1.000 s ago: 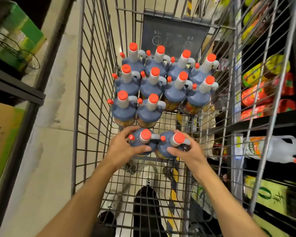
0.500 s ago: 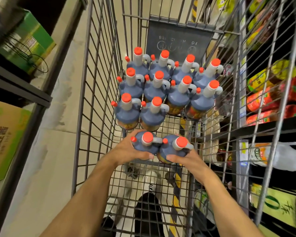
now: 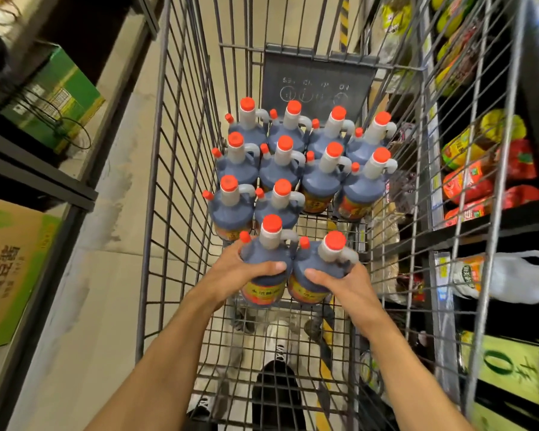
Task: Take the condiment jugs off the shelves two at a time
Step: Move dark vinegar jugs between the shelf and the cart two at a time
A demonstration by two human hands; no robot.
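Down inside the wire cart (image 3: 156, 213), ten dark jugs with orange caps stand upright in rows against the far end: four in the back row (image 3: 313, 132), four in the middle row (image 3: 299, 172), and two more (image 3: 252, 206) on the left side in front of them, all packed touching one another. Nearer the camera, two further jugs are held side by side, touching each other and above the cart's wire floor; whether their bases rest on it cannot be told. The left hand (image 3: 234, 272) grips the left jug (image 3: 265, 259) around its dark shoulder, thumb across the front and fingers curled round the far side. The right hand (image 3: 343, 283) grips the right jug (image 3: 319, 269) the same way, thumb on the front, fingers wrapped behind near its pale handle. Both held jugs show red and yellow labels low on their bodies. To the right, beyond the cart's wall, a shelf (image 3: 492, 225) carries yellow and red packets, and a pale jug (image 3: 507, 275) lies on its side on the shelf below. On the left, a green box (image 3: 63, 94) and a cardboard box (image 3: 10, 262) sit on another rack.
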